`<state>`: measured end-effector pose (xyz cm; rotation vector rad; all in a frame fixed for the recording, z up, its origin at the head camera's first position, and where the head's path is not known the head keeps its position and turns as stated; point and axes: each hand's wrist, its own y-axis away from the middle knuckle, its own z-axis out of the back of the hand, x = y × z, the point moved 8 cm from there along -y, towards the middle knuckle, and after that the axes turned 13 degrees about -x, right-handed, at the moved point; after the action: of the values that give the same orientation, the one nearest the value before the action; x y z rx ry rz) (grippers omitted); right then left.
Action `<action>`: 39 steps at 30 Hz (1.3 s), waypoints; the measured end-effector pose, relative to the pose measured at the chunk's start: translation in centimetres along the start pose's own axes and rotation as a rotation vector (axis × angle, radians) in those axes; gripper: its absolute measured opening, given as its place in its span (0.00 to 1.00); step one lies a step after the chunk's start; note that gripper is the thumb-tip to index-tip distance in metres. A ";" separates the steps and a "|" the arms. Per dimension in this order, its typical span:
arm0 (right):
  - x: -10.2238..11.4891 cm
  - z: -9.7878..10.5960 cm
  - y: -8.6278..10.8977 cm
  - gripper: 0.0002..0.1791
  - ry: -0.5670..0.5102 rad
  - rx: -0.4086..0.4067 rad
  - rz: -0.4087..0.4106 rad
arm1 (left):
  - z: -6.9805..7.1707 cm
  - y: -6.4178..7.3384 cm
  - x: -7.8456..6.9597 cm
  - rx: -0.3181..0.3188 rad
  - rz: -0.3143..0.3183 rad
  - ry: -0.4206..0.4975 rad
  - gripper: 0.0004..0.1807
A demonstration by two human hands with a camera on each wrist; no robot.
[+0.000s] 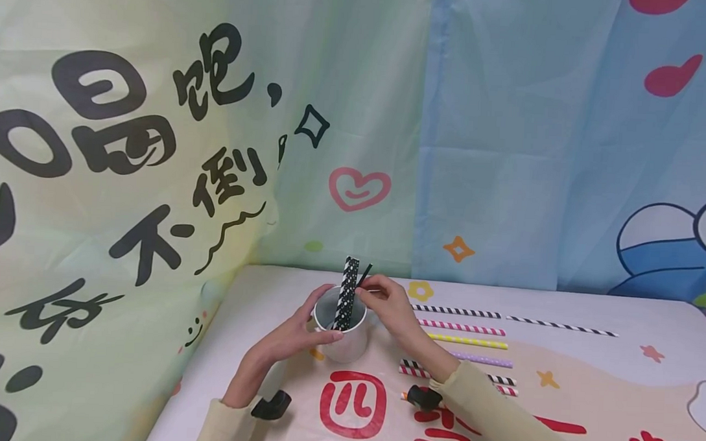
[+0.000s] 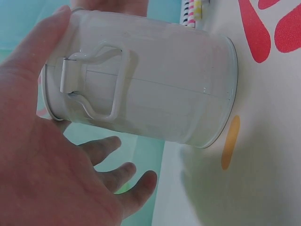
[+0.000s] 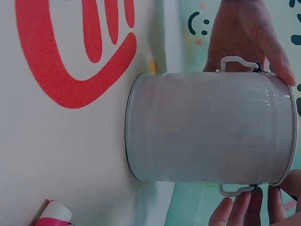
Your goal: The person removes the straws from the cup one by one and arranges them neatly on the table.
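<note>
A white metal bucket (image 1: 349, 351) with small side handles stands upright on the table. My left hand (image 1: 287, 335) holds it at the rim from the left, its thumb along the near side; the other fingers spread loosely beside the wall in the left wrist view. Inside the bucket lean several paper straws (image 1: 346, 298), black with white dots and black-and-white striped, their tops above the rim. At the right side of the rim, my right hand (image 1: 392, 307) pinches a thin black straw (image 1: 365, 273) that slants upward. Its lower end is hidden by the fingers and rim.
Right of the bucket several straws lie in rows: black-striped (image 1: 461, 311), another black-striped one (image 1: 562, 326), pink (image 1: 466, 327), yellow (image 1: 471, 341), purple (image 1: 482, 360) and red-striped (image 1: 414, 372). A printed cloth backdrop (image 1: 494, 186) rises behind the table (image 1: 593, 359).
</note>
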<state>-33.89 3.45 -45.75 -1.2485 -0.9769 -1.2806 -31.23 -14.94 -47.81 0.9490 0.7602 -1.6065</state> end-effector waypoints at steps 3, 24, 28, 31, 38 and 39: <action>0.2 0.2 0.0 0.11 0.000 -0.008 0.002 | 0.0 0.0 -0.1 -0.001 -0.001 -0.005 0.49; 1.4 1.8 -0.6 0.15 -0.006 -0.047 -0.033 | 0.0 0.0 0.1 -0.003 0.022 -0.002 0.50; 1.6 2.2 -0.7 0.15 -0.021 -0.063 -0.053 | 0.0 0.0 0.1 -0.004 0.019 -0.005 0.50; 1.7 2.5 -0.8 0.15 -0.033 -0.062 -0.062 | 0.0 0.0 0.1 -0.002 0.021 -0.005 0.51; 2.4 3.5 -0.7 0.15 -0.083 -0.062 -0.073 | 0.0 0.0 0.2 -0.004 0.032 -0.016 0.50; 2.5 3.6 -0.8 0.16 -0.084 -0.062 -0.072 | 0.0 0.1 0.2 -0.005 0.032 -0.018 0.50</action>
<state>-33.94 6.78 -42.80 -1.3345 -1.0573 -1.3312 -31.20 -15.08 -47.94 0.9379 0.7331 -1.5828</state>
